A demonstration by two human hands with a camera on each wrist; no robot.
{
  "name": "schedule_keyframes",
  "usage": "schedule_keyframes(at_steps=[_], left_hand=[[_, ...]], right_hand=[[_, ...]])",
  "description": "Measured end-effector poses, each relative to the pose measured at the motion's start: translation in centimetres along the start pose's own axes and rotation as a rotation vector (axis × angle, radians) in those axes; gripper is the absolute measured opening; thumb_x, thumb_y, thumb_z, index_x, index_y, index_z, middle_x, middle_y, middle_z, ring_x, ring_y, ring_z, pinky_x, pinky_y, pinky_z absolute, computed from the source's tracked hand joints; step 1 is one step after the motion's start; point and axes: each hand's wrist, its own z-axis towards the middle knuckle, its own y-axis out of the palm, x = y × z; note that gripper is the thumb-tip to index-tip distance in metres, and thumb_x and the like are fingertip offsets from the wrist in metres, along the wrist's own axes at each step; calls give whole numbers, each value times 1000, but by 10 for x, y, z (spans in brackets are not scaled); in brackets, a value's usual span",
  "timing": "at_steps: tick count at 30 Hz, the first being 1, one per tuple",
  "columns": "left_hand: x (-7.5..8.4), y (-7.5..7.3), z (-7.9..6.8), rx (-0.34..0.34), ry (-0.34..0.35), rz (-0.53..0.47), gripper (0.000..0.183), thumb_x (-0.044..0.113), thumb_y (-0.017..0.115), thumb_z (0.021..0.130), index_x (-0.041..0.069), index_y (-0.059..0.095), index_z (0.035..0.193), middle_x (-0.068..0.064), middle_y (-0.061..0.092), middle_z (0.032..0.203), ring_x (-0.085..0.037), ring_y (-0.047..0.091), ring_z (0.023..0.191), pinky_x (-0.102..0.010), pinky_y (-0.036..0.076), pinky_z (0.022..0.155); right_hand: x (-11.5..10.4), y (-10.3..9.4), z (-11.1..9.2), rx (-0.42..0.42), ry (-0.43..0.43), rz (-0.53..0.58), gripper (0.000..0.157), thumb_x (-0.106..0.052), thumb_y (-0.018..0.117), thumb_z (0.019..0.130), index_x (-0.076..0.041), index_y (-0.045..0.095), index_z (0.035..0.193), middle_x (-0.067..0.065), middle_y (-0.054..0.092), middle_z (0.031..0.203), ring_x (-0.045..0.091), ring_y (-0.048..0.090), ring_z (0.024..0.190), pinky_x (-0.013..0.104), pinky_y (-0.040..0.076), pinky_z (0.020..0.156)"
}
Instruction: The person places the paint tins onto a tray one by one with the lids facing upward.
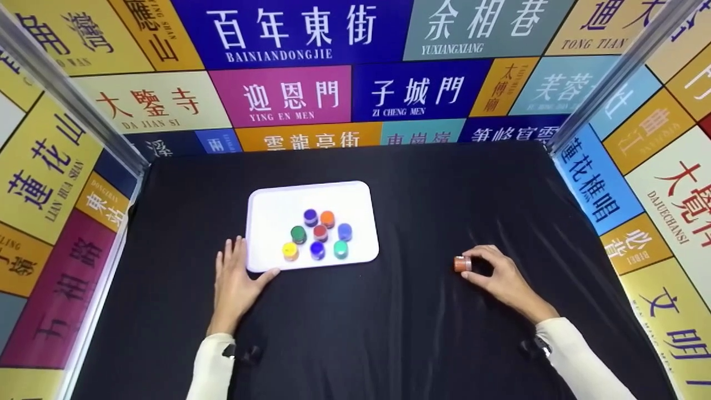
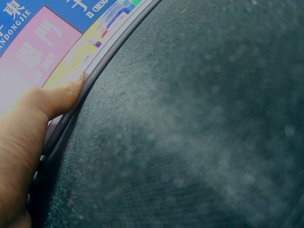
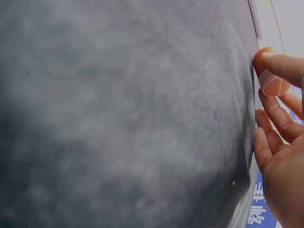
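Observation:
On the right of the head view, the right hand (image 1: pixel 502 276) pinches a small orange-brown paint jar (image 1: pixel 462 264) between thumb and fingers. The jar is tilted on its side at the black cloth. In the right wrist view its clear body (image 3: pixel 273 84) shows beneath the thumb. The left hand (image 1: pixel 236 283) is at the near left corner of a white tray (image 1: pixel 266 205), thumb touching the front edge and straight fingers along the left side. Several paint jars stand grouped on the tray, among them a yellow jar (image 1: pixel 290 251), a green jar (image 1: pixel 298 234) and a red jar (image 1: pixel 320 232).
A black cloth (image 1: pixel 416 322) covers the table and shows creases around the right hand. Walls with coloured Chinese-character panels (image 1: pixel 280 95) surround the back and both sides. Metal posts (image 1: pixel 611 72) stand at the back corners.

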Motion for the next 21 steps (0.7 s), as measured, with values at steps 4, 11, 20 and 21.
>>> schedule_keyframes(at_steps=[4, 11, 20, 21], left_hand=[[1, 0, 1, 4, 1, 0, 114, 53, 89, 89, -8, 33, 168, -27, 30, 176, -46, 16, 168, -56, 3, 139], [1, 0, 2, 0, 0, 6, 115, 53, 89, 89, -7, 33, 168, -26, 30, 177, -45, 16, 168, -55, 2, 139], [1, -1, 0, -8, -2, 13, 117, 55, 88, 89, -7, 31, 169, -27, 29, 177, -45, 15, 168, -55, 2, 139], [0, -1, 0, -9, -2, 13, 117, 55, 88, 89, -7, 31, 169, -27, 29, 177, -45, 15, 169, -55, 1, 139]], right_hand=[[-5, 2, 8, -4, -12, 9, 41, 19, 91, 74, 8, 77, 111, 27, 75, 112, 45, 63, 107, 11, 42, 105], [-8, 10, 24, -2, -50, 42, 40, 19, 91, 73, 10, 77, 110, 28, 75, 109, 49, 63, 105, 14, 44, 104], [20, 28, 38, -37, -61, 23, 39, 6, 95, 80, 0, 81, 116, 13, 77, 112, 36, 65, 109, 12, 43, 104], [22, 29, 39, -47, -62, 24, 39, 3, 95, 81, -2, 81, 117, 11, 78, 114, 35, 66, 110, 12, 43, 104]])
